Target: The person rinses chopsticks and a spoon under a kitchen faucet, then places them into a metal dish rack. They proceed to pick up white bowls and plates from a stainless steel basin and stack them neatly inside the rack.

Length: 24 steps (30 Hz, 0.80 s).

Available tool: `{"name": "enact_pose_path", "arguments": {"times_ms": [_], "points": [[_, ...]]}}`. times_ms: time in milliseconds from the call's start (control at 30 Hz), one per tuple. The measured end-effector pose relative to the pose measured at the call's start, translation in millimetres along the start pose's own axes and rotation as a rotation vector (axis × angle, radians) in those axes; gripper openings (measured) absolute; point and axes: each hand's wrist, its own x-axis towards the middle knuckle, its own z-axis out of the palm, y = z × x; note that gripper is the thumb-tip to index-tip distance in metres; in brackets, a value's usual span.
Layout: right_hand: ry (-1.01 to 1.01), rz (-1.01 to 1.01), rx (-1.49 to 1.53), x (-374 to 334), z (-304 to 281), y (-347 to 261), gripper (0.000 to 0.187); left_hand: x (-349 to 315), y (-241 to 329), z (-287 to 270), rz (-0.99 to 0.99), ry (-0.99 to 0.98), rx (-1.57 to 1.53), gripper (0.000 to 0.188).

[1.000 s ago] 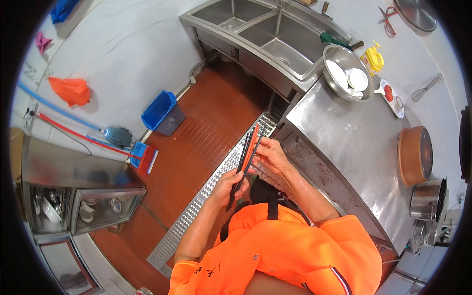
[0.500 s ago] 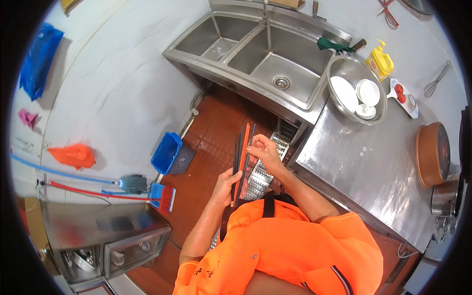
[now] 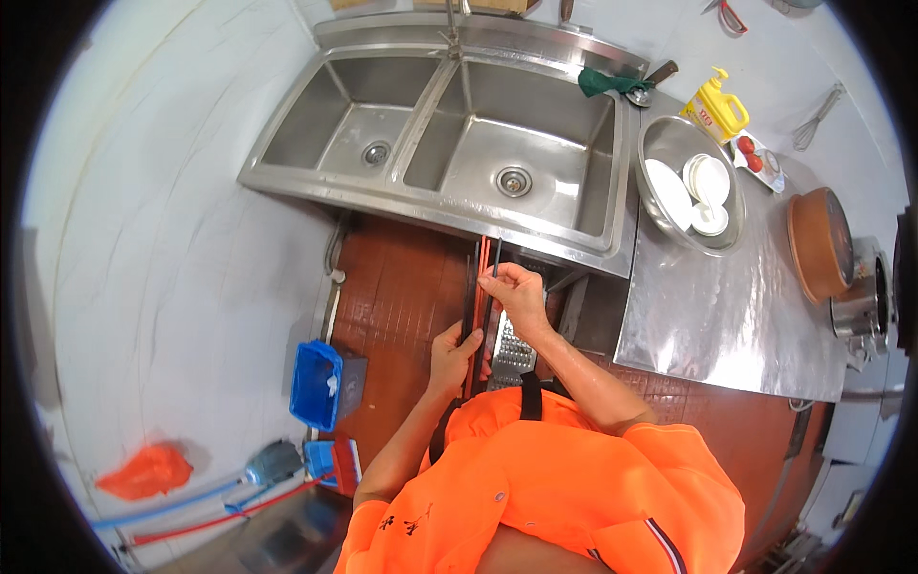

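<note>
In front of my body I hold a small bundle of long chopsticks (image 3: 469, 304), some black and some orange-red, upright in the picture. My left hand (image 3: 453, 358) is closed around their lower part, thumb lying across them. My right hand (image 3: 518, 295) pinches at the upper part, fingertips on a dark chopstick and beside the orange-red ones. The upper tips reach the front edge of the steel double sink (image 3: 440, 199). Part of the bundle's lower end is hidden by my left fingers.
Right of the sink, a steel counter (image 3: 698, 335) bears a metal bowl (image 3: 653, 143) of white dishes, a yellow pump bottle (image 3: 712, 107) and a brown pot (image 3: 813, 244). A blue bin (image 3: 311, 387), brushes and a red dustpan or broom (image 3: 344, 464) are at left. A metal grate (image 3: 516, 349) lies below.
My view has turned so the sink lies more squarely ahead and nearer the chopstick tips. Both hands keep hold of the chopsticks; my right fingers have shifted slightly on them.
</note>
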Motion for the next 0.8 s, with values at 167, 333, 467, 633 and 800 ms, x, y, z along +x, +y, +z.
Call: {"name": "enact_pose_path", "arguments": {"times_ms": [167,333,467,633,800], "points": [[0.144,-0.056,-0.03,33,44,-8,0.007,36,36,-38,0.002,-0.106,0.044,0.015],[0.15,-0.01,-0.087,53,57,-10,0.009,55,58,-56,-0.05,-0.203,0.118,0.017],[0.22,-0.007,-0.02,62,56,-6,0.012,69,69,-60,-0.083,-0.299,0.095,0.019],[0.258,0.04,0.039,69,52,-19,0.009,84,68,-49,-0.133,-0.397,-0.066,0.022],[0.242,-0.029,0.016,91,35,-25,0.013,106,86,-29,-0.14,-0.443,-0.104,0.018]]}}
